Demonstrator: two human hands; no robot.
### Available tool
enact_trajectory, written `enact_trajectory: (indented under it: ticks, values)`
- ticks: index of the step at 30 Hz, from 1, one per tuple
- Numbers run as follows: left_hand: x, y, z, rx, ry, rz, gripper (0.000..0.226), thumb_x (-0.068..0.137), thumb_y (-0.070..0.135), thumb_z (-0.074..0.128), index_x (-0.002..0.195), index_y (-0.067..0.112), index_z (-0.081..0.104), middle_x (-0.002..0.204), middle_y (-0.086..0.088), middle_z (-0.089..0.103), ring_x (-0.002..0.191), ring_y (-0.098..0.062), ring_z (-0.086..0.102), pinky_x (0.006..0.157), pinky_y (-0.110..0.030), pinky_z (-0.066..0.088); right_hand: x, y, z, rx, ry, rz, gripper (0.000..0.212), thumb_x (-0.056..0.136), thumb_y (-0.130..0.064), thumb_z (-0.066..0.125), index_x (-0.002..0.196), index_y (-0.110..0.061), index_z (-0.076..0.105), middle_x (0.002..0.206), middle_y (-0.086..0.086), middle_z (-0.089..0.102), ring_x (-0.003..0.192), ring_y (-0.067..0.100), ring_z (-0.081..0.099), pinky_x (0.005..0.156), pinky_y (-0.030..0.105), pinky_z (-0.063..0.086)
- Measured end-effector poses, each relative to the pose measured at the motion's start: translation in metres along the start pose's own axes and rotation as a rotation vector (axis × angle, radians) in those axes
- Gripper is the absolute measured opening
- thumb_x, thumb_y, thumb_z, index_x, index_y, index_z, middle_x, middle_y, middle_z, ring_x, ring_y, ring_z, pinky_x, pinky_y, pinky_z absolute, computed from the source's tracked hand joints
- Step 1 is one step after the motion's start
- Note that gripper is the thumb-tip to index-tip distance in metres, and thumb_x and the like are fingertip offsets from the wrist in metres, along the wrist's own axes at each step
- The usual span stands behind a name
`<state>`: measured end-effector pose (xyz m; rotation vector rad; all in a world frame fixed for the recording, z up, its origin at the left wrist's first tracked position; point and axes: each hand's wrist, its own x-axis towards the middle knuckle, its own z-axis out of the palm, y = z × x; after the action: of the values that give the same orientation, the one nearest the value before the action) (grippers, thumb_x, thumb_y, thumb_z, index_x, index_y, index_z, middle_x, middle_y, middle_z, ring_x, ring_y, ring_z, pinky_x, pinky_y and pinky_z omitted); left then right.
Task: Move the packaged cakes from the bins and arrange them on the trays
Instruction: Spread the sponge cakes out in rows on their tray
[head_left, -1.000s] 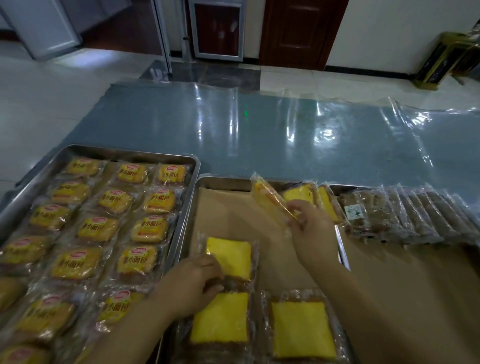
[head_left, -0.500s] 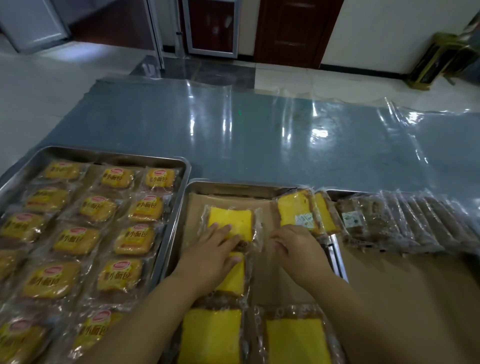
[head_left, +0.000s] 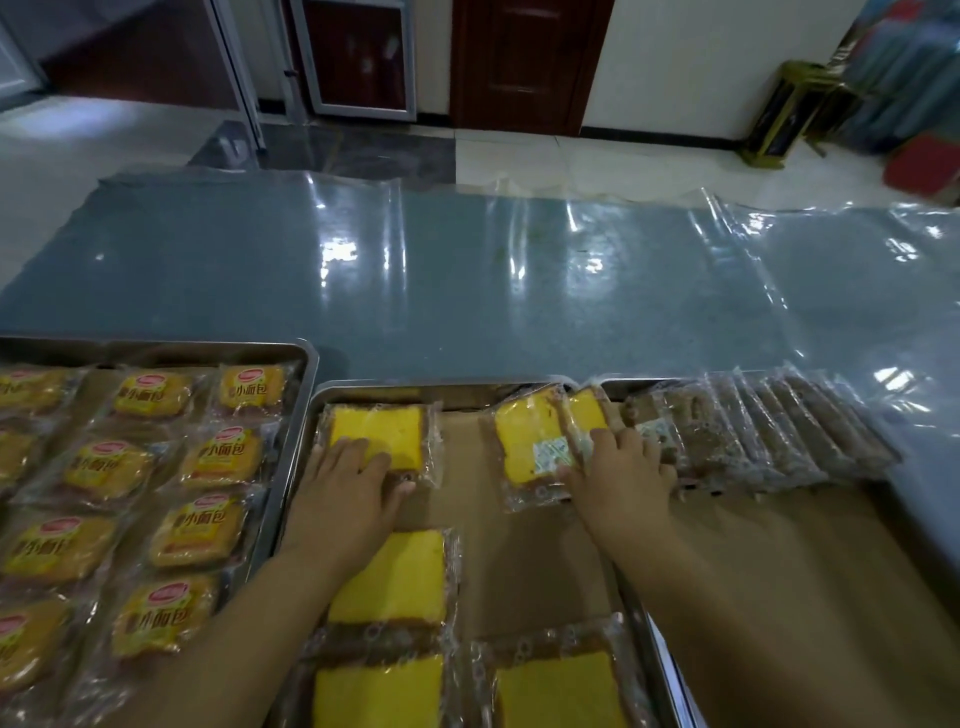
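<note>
The middle metal tray (head_left: 363, 387), lined with brown paper, holds several wrapped yellow cake slices. My left hand (head_left: 348, 486) lies flat on the slice at the tray's far left corner (head_left: 384, 428), fingers straight. Further slices (head_left: 400, 577) lie below it in two columns. My right hand (head_left: 621, 475) rests with spread fingers on the lower edge of two yellow slices (head_left: 527, 441) leaning at the tray's far right.
The left tray (head_left: 298, 415) is packed with small wrapped yellow buns. A row of brown wrapped cakes (head_left: 753, 436) stands in the right tray. Beyond the trays stretches a grey table (head_left: 467, 280) under clear plastic sheet. A tiled floor and dark doors lie behind.
My left hand pushed the yellow slice up into the tray's far left corner. My right hand moved right onto the leaning slices. The camera tilted down and closer.
</note>
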<state>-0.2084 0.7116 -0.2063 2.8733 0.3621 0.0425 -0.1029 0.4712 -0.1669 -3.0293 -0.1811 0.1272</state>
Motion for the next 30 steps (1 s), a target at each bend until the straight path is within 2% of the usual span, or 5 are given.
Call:
enact_trajectory:
  ticks: [4, 9, 20, 25, 30]
  values:
    - [-0.011, 0.018, -0.002, -0.071, 0.053, 0.073, 0.032, 0.089, 0.041, 0.055, 0.113, 0.02, 0.063, 0.13, -0.006, 0.053, 0.128, -0.027, 0.042, 0.111, -0.045, 0.023, 0.002, -0.005, -0.006, 0.101, -0.04, 0.019, 0.023, 0.087, -0.028, 0.06, 0.109, -0.023, 0.059, 0.118, 0.007, 0.053, 0.109, 0.03, 0.043, 0.084, 0.04, 0.029]
    - [-0.033, 0.039, -0.003, -0.086, 0.096, 0.202, 0.033, 0.075, 0.033, 0.075, 0.104, 0.019, 0.067, 0.113, -0.001, 0.06, 0.106, -0.025, 0.054, 0.082, -0.036, 0.049, -0.01, 0.004, -0.006, 0.186, 0.033, -0.061, 0.03, 0.086, -0.017, 0.061, 0.113, -0.029, 0.066, 0.119, 0.002, 0.052, 0.11, 0.029, 0.042, 0.089, 0.04, 0.031]
    - [-0.068, 0.031, 0.004, -0.097, -0.028, 0.131, 0.038, 0.089, 0.043, 0.054, 0.125, 0.03, 0.056, 0.132, 0.009, 0.049, 0.12, -0.017, 0.041, 0.096, -0.033, 0.032, -0.06, 0.031, -0.018, 0.361, 0.396, -0.812, 0.018, 0.06, 0.009, 0.081, 0.063, -0.005, 0.071, 0.075, 0.006, 0.067, 0.067, 0.026, 0.061, 0.054, 0.029, 0.048]
    - [-0.07, 0.022, 0.001, -0.141, -0.017, 0.13, 0.03, 0.087, 0.026, 0.062, 0.115, 0.017, 0.064, 0.125, -0.002, 0.057, 0.114, -0.023, 0.048, 0.094, -0.036, 0.038, -0.083, 0.046, -0.021, 0.312, 0.157, -0.919, 0.019, 0.06, 0.009, 0.075, 0.063, -0.009, 0.068, 0.079, 0.002, 0.066, 0.068, 0.023, 0.059, 0.054, 0.031, 0.049]
    - [-0.069, 0.026, -0.004, -0.176, 0.003, 0.143, 0.026, 0.087, 0.028, 0.062, 0.111, 0.018, 0.065, 0.112, 0.003, 0.058, 0.105, -0.019, 0.051, 0.088, -0.03, 0.04, -0.091, 0.06, -0.021, 0.142, -0.306, -0.831, 0.026, 0.076, -0.024, 0.053, 0.094, -0.021, 0.071, 0.101, -0.007, 0.063, 0.097, 0.014, 0.053, 0.082, 0.031, 0.046]
